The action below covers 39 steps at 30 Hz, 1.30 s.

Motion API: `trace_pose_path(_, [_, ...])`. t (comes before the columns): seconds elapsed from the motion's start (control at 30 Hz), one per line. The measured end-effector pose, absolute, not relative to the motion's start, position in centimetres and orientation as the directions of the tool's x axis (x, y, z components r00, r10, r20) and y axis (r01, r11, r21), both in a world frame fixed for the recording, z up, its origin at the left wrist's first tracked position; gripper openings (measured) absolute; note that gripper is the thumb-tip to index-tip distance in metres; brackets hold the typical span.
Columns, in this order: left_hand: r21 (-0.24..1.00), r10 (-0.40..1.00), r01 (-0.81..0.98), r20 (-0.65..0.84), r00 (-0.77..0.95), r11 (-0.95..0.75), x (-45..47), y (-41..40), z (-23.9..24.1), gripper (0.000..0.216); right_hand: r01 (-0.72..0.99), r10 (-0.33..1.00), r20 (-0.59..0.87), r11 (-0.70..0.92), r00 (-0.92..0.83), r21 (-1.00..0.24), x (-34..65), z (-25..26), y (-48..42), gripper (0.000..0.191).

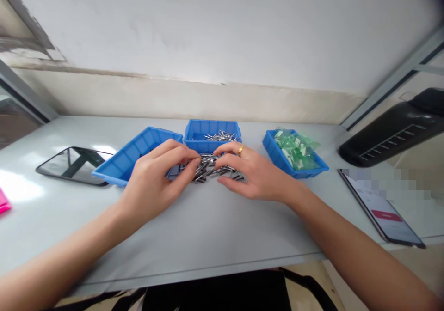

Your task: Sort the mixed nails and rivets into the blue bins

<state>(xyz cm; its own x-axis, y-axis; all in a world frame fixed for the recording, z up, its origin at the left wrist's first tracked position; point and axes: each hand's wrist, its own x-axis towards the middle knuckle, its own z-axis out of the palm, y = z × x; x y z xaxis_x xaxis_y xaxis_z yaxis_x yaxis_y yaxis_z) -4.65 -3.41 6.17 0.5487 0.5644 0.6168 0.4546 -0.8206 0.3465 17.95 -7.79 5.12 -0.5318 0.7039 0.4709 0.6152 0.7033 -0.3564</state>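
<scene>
A loose pile of slim, shiny metal pieces like pins or screws [207, 168] lies on the grey table between my hands. At its left side is my left hand [156, 174], thumb and forefinger tips brought together; whatever is between them is too small to make out. My right hand [248, 170], with a gold ring, reaches over the pile's right side, its fingers curved and apart. Right behind the pile stands a blue bin [194, 131] with more thin metal pieces inside. Another blue bin [126, 156] sits tilted beyond my left hand, which partly hides it.
To the right, a blue bin [279, 156] holds green plastic packets [296, 149]. A phone [385, 214] and a black bottle [395, 128] are at the far right. A dark-rimmed glossy rectangular panel [55, 165] lies at left, near a pink object [3, 202]. A wall closes off the back.
</scene>
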Motion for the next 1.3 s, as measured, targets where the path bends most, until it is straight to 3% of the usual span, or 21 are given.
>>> trace_pose_path(0.17, [0.379,0.582,0.448,0.613,0.535,-0.81,-4.5,-3.5,6.4,0.012,0.59,0.695,0.444,0.717,-0.565,-0.372,17.9,5.3,-8.2,0.017])
trace_pose_path(0.37, [0.345,0.594,0.494,0.593,0.544,-0.798,-4.5,-3.3,6.2,0.01,0.552,0.677,0.543,0.73,-0.498,-0.403,18.3,5.7,-8.4,0.013])
trace_pose_path(0.63, [0.231,0.573,0.539,0.507,0.644,-0.81,-4.8,-3.2,5.3,0.015,0.691,0.828,0.393,0.554,-0.4,-0.464,18.8,6.0,-7.7,0.01])
trace_pose_path(0.7, [0.209,0.557,0.527,0.474,0.682,-0.824,-4.9,-3.0,5.0,0.017,0.712,0.852,0.418,0.504,-0.316,-0.489,18.8,5.6,-7.3,0.022])
trace_pose_path(0.83, [0.185,0.552,0.528,0.419,0.721,-0.829,-4.9,-3.0,4.8,0.02,0.718,0.9,0.382,0.407,-0.21,-0.564,18.8,4.8,-6.8,0.064])
trace_pose_path(0.93, [0.156,0.53,0.509,0.336,0.779,-0.847,-4.7,-3.2,4.7,0.02,0.749,0.919,0.35,0.361,-0.183,-0.556,18.6,4.8,-6.9,0.05])
trace_pose_path(1.07, [0.054,0.455,0.455,0.218,0.863,-0.889,-4.6,-3.1,4.3,0.021,0.834,0.912,0.356,0.353,-0.204,-0.424,18.5,5.1,-7.1,0.025])
trace_pose_path(1.3, [-0.038,0.423,0.444,0.241,0.874,-0.895,-4.7,-2.4,3.3,0.023,0.867,0.912,0.156,0.41,-0.38,-0.283,18.8,5.0,-7.0,0.016])
